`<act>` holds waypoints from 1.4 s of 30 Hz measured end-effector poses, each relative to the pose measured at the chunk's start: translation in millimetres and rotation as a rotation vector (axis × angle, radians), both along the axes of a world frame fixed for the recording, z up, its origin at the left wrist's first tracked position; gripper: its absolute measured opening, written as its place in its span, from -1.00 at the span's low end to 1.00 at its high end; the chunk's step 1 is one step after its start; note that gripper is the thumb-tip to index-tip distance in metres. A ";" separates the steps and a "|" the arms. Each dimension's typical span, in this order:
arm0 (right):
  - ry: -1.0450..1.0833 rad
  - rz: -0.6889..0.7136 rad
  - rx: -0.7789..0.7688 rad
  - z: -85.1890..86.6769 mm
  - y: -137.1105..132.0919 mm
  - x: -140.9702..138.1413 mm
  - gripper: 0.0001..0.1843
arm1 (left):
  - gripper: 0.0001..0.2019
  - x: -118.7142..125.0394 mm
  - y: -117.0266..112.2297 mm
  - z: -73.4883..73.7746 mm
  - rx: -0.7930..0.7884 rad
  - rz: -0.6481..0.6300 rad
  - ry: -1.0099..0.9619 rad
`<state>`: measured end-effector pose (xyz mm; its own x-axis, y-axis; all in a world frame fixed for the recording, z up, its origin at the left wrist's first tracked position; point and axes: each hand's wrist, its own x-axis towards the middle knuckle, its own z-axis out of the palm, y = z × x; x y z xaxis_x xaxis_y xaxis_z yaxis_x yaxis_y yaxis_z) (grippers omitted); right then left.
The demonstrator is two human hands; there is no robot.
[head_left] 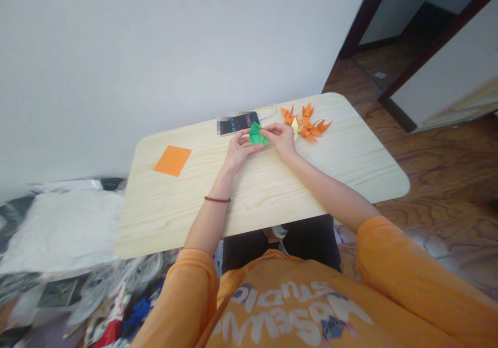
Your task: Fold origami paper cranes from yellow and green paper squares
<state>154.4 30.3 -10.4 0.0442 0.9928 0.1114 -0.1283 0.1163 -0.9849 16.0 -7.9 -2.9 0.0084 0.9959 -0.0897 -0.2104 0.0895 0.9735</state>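
A green piece of folded paper (257, 134) is held up over the far middle of the table, between both hands. My left hand (238, 149) pinches its left and lower edge, fingers behind and thumb in front. On the other side, my right hand (283, 138) grips the paper's upper right edge between thumb and fingertips. Just beyond the right hand lie several orange origami cranes (310, 127) and a pale yellow folded paper piece (295, 126), partly hidden by that hand. A flat orange paper square (173, 161) rests at the table's left.
A phone (238, 123) with a lit screen and a white cable (272, 110) lies at the back edge of the wooden table (187, 208), near the wall. Bags and mixed items (116, 306) crowd the floor at left. A doorway stands at right.
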 end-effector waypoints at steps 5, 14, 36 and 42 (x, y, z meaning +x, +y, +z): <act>-0.008 -0.007 0.007 -1.3 1.1 0.3 -0.79 | -0.38 -1.3 1.0 -0.3 0.003 0.004 0.036; -0.046 -0.010 0.050 -5.8 4.3 0.3 -0.81 | -0.39 -1.1 1.2 0.3 0.012 0.004 0.035; -0.045 0.008 0.045 -2.6 2.4 0.8 -0.84 | -0.38 -1.8 1.5 -2.4 0.025 0.008 0.061; -0.070 0.008 0.050 -3.9 3.6 0.7 -0.85 | -0.42 2.3 -1.5 1.6 0.017 0.018 0.025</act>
<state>155.1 33.9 -14.3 0.0270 0.9862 0.1633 -0.0608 0.1647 -0.9845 18.3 -9.3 -1.3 -0.0116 0.9973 -0.0730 -0.1869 0.0696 0.9799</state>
